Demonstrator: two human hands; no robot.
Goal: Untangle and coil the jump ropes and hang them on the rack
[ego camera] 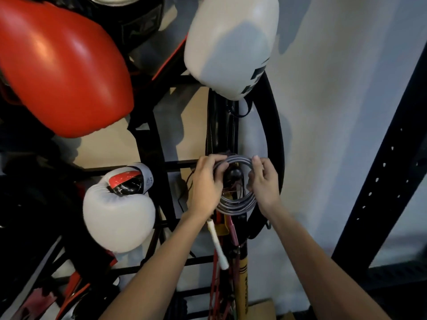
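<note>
At the rack (159, 144), I grip the coiled grey rope (238, 205) with my left hand (206, 181) and right hand (263, 181), hanging not yet finished.

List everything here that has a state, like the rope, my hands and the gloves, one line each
grey jump rope: coiled, held at the black hook knob
left hand: gripping the coil's left side
right hand: gripping the coil's right side
black hook knob: showing through the coil's centre
white handle: hanging loose below the left hand
red boxing glove: resting on the rack
small white boxing glove: resting on the rack
</note>
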